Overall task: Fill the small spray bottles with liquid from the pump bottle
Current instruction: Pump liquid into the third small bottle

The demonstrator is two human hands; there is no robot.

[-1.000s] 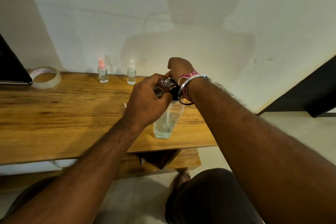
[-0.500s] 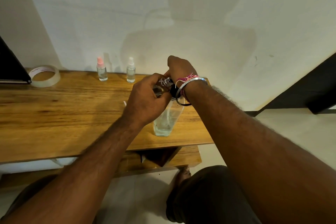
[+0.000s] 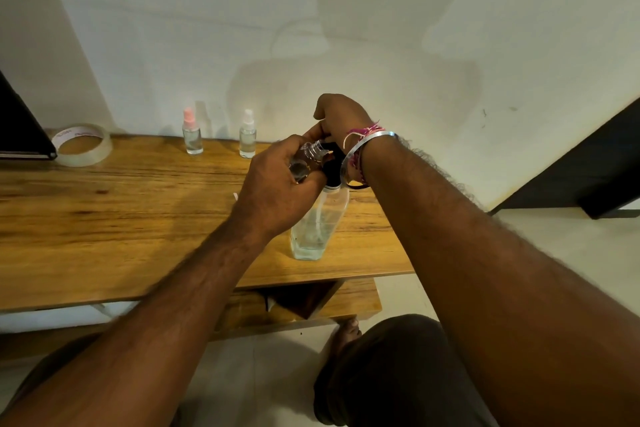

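A clear pump bottle (image 3: 317, 222) with a black pump head stands on the wooden table (image 3: 114, 218), holding a little liquid at its bottom. My left hand (image 3: 277, 187) grips a small clear uncapped spray bottle (image 3: 308, 158), tilted with its threaded neck at the pump's spout. My right hand (image 3: 341, 118) rests on top of the black pump head, which it mostly hides. Two capped small spray bottles stand at the back by the wall: one with a pink cap (image 3: 191, 132), one with a white cap (image 3: 248, 134).
A roll of clear tape (image 3: 83, 145) lies at the back left beside a dark flat object (image 3: 20, 128). A small white piece (image 3: 235, 197) lies on the table left of my left hand. A lower shelf (image 3: 346, 302) sits under the table; my knee is below.
Both hands have stayed at the pump head with the small bottle held at the spout. Only the camera view has shifted slightly.
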